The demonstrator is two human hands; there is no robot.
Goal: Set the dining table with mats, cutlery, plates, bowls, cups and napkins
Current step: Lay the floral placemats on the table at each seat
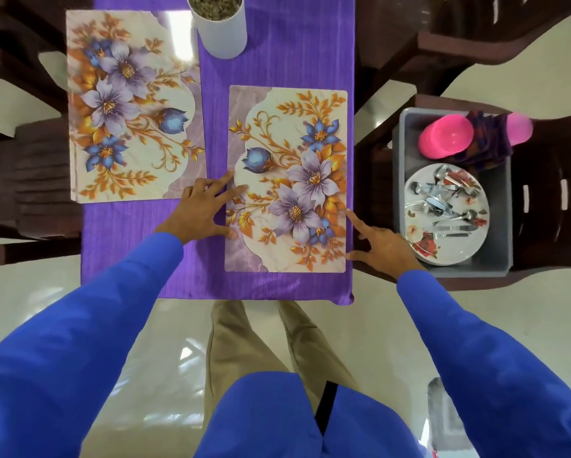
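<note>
Mat (287, 180) flat on runner (277, 54) near table edge, left hand (198, 209) and right hand (381, 242) open, fingertips on its sides, gripping nothing; best nudged square, parallel to far mat (132, 104).

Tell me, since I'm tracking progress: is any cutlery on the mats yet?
No: both mats, left and right, are bare, and the cutlery lies on the plate in the grey bin.

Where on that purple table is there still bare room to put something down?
Bare cloth lies beyond the right mat, beside the white pot, and along the near edge below the left mat. The grey bin is crowded with plates, cutlery and cups.
</note>
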